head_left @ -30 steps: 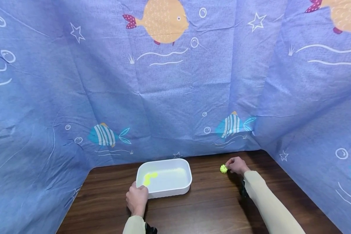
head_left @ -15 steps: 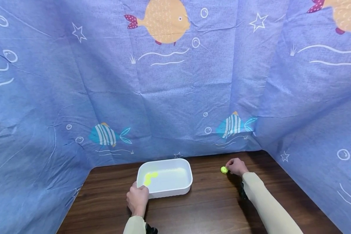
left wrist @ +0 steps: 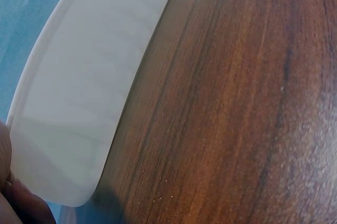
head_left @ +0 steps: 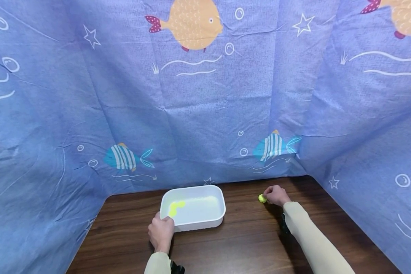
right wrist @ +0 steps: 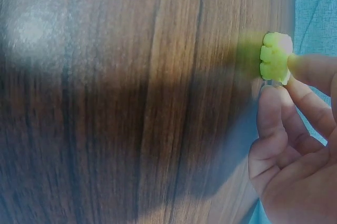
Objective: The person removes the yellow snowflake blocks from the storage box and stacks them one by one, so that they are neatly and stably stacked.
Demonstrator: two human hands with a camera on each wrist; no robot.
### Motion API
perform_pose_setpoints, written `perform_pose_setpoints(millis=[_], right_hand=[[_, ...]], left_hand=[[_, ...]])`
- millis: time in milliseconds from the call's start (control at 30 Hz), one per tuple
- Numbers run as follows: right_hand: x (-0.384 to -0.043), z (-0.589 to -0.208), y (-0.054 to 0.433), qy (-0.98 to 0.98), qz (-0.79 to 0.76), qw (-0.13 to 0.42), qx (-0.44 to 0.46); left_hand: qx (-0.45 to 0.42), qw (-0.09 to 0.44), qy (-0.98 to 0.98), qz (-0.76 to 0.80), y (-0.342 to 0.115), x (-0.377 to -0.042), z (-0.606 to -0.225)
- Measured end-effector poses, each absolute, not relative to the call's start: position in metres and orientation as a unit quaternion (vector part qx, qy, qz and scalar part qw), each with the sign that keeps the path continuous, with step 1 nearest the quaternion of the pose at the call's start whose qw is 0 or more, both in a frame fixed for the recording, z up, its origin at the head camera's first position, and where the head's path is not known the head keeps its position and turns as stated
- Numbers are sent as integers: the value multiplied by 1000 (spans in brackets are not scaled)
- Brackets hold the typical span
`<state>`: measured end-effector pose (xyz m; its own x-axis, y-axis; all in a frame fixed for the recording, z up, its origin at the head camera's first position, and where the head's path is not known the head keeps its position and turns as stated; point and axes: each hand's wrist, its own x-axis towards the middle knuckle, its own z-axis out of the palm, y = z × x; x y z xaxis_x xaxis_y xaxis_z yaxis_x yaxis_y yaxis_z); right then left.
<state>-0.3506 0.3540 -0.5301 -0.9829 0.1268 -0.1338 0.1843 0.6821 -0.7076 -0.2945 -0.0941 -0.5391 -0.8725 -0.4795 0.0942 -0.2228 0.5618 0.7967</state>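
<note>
The yellow piece (right wrist: 275, 58) is pinched by the right hand (head_left: 276, 195), well right of the white tray (head_left: 199, 224). Its visible outline has changed, its place hardly — re-orienting is suggested. The tray's near-left corner is kept gripped by the left hand (head_left: 161, 232).

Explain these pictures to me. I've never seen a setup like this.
There's no machine here, just a person's two bare hands. The wide picture comes from a camera worn on the head; the two close ones come from cameras on the wrists. On the brown table stands a white tub with yellow bits inside, too washed-out to identify. The left hand grips the tub's near left corner; the right hand pinches a small bumpy yellow piece. Blue cloth hangs behind.
</note>
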Motion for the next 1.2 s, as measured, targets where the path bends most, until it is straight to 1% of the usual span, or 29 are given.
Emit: perform_pose_setpoints(millis=[500,767,867,1000,1100,1200], right_hand=[[-351,-531,353,917,-389,33,84],[-350,-529,352,920,-380,29,87],[-350,-526,349,932,-350,3,92],[-353,-516,338,945,-306,-54,98],[-358,-505,320,945,-304,-88,86],[-365,-494,290,943,-308,-117,56]], left_hand=[[195,141,-870,-429,-94,-293,-537],[195,150,-870,-428,-94,-293,-538],[195,150,-869,-429,-94,-293,-538],[195,151,-869,-428,-94,-293,-538],[195,152,-870,-427,-94,-294,-539],[198,150,-869,-429,-93,-294,-540]])
